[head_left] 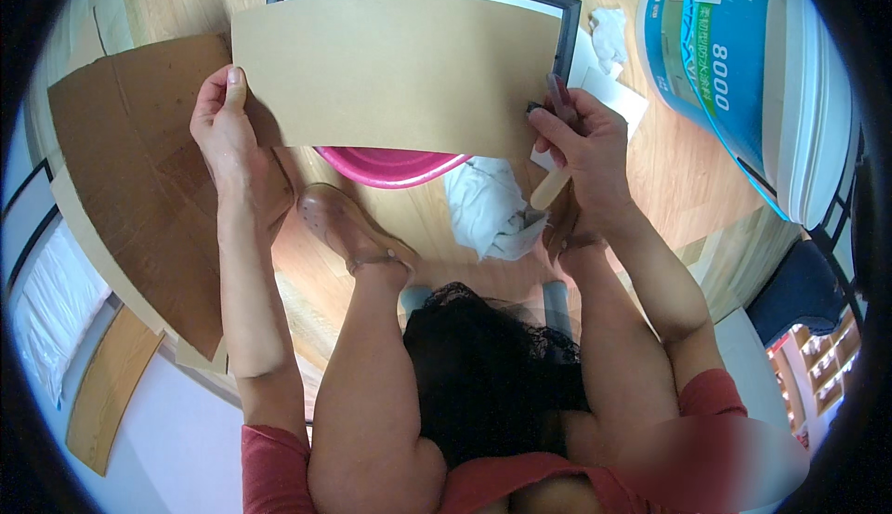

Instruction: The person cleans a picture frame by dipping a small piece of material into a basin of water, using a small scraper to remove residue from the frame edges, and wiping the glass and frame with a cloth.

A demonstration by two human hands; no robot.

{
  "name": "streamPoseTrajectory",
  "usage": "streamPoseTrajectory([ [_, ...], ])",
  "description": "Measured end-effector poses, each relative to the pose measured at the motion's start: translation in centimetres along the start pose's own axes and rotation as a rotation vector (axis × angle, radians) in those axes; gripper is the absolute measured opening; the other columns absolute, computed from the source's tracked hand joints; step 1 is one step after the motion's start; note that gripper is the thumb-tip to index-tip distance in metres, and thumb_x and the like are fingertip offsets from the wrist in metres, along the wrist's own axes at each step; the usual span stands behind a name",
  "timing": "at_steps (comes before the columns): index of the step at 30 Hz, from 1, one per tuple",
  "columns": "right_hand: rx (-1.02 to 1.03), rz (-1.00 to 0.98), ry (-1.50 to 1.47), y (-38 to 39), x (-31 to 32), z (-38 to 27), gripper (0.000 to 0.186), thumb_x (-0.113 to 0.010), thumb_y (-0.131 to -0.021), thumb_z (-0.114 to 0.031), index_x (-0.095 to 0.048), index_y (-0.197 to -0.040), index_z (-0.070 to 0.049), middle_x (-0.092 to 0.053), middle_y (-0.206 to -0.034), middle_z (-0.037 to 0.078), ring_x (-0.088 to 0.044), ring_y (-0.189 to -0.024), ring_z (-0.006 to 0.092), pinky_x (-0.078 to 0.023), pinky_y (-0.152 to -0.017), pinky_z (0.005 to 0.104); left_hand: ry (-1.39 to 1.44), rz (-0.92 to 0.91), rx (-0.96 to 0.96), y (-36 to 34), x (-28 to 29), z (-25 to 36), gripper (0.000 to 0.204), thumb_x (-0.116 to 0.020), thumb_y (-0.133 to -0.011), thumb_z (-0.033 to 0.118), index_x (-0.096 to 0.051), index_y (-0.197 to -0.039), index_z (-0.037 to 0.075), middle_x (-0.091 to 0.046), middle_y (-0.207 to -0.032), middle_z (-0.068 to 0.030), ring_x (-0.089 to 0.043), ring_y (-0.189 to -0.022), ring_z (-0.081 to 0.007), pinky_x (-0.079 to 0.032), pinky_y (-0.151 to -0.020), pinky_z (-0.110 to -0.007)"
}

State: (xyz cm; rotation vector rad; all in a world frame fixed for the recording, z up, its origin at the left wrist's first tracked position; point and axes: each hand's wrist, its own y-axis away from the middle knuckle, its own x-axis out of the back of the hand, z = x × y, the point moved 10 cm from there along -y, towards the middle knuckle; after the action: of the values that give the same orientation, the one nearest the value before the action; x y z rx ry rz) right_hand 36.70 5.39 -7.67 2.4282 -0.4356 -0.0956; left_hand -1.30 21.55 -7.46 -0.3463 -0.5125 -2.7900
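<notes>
A flat tan board [390, 72], like a picture frame's backing, lies over a black rectangular frame [570, 35] with white showing along its inner edge. My left hand [226, 124] is closed on the board's left edge, thumb on top. By the board's lower right corner, my right hand [587, 147] is closed around a tool with a pale tan handle [551, 187]; its kind cannot be made out. A small dark piece [533, 107] and something pinkish, see-through [558, 96] show at its fingertips. Underneath the board is a pink basin [395, 172], mostly hidden.
Brown cardboard [149, 170] lies at the left. A crumpled white cloth [488, 207] rests on the floor between my feet. White sheets [609, 96] and crumpled tissue [609, 35] lie beyond my right hand. A large blue and white bucket [743, 77] is at the far right.
</notes>
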Motion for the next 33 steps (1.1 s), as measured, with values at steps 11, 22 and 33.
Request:
streamPoseTrajectory([
  [11,-0.103,-0.013,0.02,3.3,9.4,5.0,0.021,-0.055,-0.094,-0.011,-0.061,-0.112,-0.003,-0.058,-0.081,-0.002,-0.049,-0.06,0.0046,-0.036,-0.048,0.0181,-0.044,-0.204,0.123,10.9,-3.6,-2.1,0.011,-0.063,-0.094,0.014,-0.066,-0.094,0.004,-0.059,-0.08,0.0055,-0.05,-0.075,-0.0028,-0.04,-0.067,-0.018],
  [22,-0.138,0.017,-0.122,3.0,15.2,8.3,0.022,-0.058,-0.095,-0.018,-0.062,-0.111,-0.004,-0.06,-0.077,-0.004,-0.051,-0.053,0.0035,-0.039,-0.046,0.0167,-0.709,-0.049,-0.435,6.8,-3.1,3.6,0.024,-0.074,-0.082,0.02,-0.071,-0.098,0.002,-0.058,-0.084,-0.0071,-0.057,-0.072,-0.0166,-0.048,-0.066,-0.03],
  [33,-0.154,-0.034,-0.108,2.0,13.8,8.4,0.023,-0.056,-0.096,-0.017,-0.061,-0.113,-0.004,-0.056,-0.075,-0.005,-0.048,-0.055,0.0024,-0.037,-0.047,0.0172,-0.907,-0.007,-0.349,6.7,-5.1,2.2,0.052,-0.08,-0.075,0.027,-0.064,-0.115,-0.003,-0.054,-0.091,-0.0083,-0.055,-0.075,-0.0171,-0.05,-0.072,-0.033],
])
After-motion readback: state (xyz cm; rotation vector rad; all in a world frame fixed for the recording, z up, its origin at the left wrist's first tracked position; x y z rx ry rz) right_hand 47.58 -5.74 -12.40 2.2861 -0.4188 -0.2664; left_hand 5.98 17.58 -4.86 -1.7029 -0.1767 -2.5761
